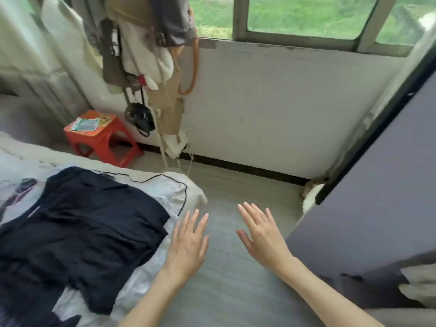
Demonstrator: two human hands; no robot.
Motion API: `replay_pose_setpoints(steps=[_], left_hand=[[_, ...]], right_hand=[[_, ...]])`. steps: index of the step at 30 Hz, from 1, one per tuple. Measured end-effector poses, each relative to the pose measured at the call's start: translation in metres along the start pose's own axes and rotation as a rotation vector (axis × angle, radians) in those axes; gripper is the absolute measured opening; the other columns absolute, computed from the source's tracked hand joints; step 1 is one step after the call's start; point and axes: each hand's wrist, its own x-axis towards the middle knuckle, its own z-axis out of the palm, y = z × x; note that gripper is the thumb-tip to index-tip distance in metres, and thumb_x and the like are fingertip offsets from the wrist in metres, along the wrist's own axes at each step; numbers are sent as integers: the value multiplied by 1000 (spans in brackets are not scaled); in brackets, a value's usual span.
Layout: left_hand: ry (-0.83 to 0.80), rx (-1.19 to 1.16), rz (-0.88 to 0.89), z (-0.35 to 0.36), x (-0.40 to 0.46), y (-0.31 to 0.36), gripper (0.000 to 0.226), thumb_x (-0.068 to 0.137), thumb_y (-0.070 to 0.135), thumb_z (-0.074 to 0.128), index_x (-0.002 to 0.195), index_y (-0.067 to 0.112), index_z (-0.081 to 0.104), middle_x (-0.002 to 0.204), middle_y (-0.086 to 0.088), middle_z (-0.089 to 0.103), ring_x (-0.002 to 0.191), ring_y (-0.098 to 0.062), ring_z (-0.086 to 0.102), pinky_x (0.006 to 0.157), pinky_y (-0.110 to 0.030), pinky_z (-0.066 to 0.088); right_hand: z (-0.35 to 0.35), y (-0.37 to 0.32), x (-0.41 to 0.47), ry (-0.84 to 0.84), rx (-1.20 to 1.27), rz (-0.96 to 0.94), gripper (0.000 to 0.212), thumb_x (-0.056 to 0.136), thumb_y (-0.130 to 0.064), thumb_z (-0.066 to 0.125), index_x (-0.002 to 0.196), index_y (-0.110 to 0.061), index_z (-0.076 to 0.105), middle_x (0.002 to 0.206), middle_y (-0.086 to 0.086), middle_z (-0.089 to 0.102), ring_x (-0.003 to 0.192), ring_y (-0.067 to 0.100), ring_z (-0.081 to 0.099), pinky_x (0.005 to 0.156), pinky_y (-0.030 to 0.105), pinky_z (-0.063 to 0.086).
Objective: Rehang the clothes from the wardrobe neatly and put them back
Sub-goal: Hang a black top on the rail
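Both hands empty, no grip on anything: left hand point(187, 241) and right hand point(262, 234) held out flat, fingers straight and spread apart, palms down, hovering over the grey floor point(226, 291) side by side, not touching each other. Left hand just beside the bed point(169, 192) edge, near the black garment point(94, 223) but apart from it. Garment lies spread out, somewhat rumpled, on the bed's light cover; no hanger visible on it or anywhere near. Grey wardrobe door point(382, 208) stands at right, just beside right hand, interior not in view. Further out: red stool point(103, 135) by the wall, bags and clothes hanging on rack point(146, 55) under the window point(306, 17). Progress judgement: early or between items, black garment not yet on a hanger and not back in the wardrobe; left to do is pick it up, hang it neatly, return it; can't tell how many other clothes are already done
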Motion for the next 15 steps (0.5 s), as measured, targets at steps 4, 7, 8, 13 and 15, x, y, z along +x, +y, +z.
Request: replay_pose_setpoints(steps=[4, 7, 8, 13, 15], left_hand=[[-12, 50, -266, -24, -69, -102, 46, 87, 32, 31, 128, 14, 44, 126, -12, 58, 118, -31, 55, 86, -47, 50], [-3, 48, -464, -37, -117, -165, 48, 88, 32, 32, 125, 10, 51, 126, -15, 57, 118, -34, 54, 84, -49, 52], [-6, 40, -517, -40, -133, -179, 48, 89, 32, 31, 125, 9, 53, 126, -15, 57, 117, -35, 54, 83, -49, 52], [5, -36, -764, -44, -197, -229, 52, 90, 35, 27, 122, 8, 58, 128, -16, 55, 119, -38, 52, 87, -51, 48], [26, -92, -829, -42, -209, -240, 61, 87, 41, 20, 130, 9, 51, 139, -15, 45, 131, -36, 39, 100, -51, 38]], right_hand=[[50, -105, 36, -116, 10, -187, 53, 89, -41, 34, 133, -14, 43, 129, 6, 57, 120, 25, 54, 97, 50, 41], [77, -175, 58, -165, 24, -287, 55, 93, -45, 27, 131, -13, 49, 128, 6, 59, 119, 24, 55, 99, 46, 36], [85, -194, 63, -195, 32, -313, 58, 95, -47, 22, 130, -12, 52, 127, 6, 59, 119, 24, 55, 100, 45, 35], [124, -263, 85, -275, 87, -474, 52, 95, -38, 44, 141, -14, 39, 142, 5, 44, 134, 24, 38, 111, 42, 17], [134, -277, 99, -319, 85, -529, 54, 97, -37, 41, 146, -16, 29, 150, 3, 32, 141, 20, 23, 113, 36, 3]])
